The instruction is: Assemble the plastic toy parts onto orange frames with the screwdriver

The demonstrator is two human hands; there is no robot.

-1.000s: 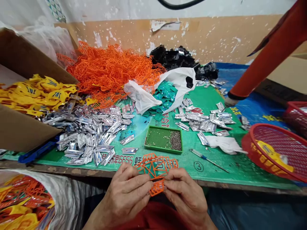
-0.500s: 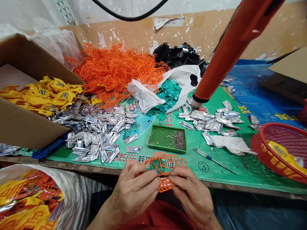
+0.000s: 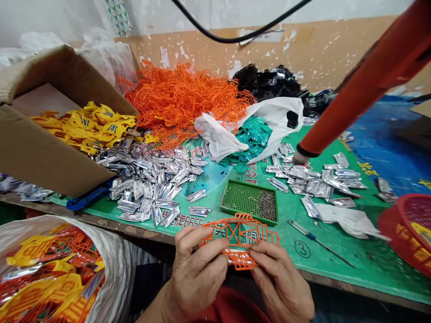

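Between both hands, just off the table's front edge, is an orange plastic lattice frame (image 3: 237, 231) with a chrome strip along its lower part. My left hand (image 3: 198, 269) is closed on its left side, fingers curled. My right hand (image 3: 281, 278) pinches its lower right part between thumb and fingers. Just beyond the frame lies a green perforated tray (image 3: 227, 210) with small dark screws (image 3: 267, 205) heaped at its right. To the right of the tray rests a thin screwdriver (image 3: 319, 242).
A red power screwdriver (image 3: 357, 89) hangs at upper right. Chrome strips (image 3: 144, 193) lie left and more to the right. Orange frames (image 3: 182, 94) are piled behind, beside a white bag (image 3: 218, 141) of green parts. A carton (image 3: 43, 148) holds yellow parts; a sack (image 3: 117, 251) stands lower left.
The whole view has shifted left, so things sit further right in it. The orange frame is tilted to face me more, still in both hands.
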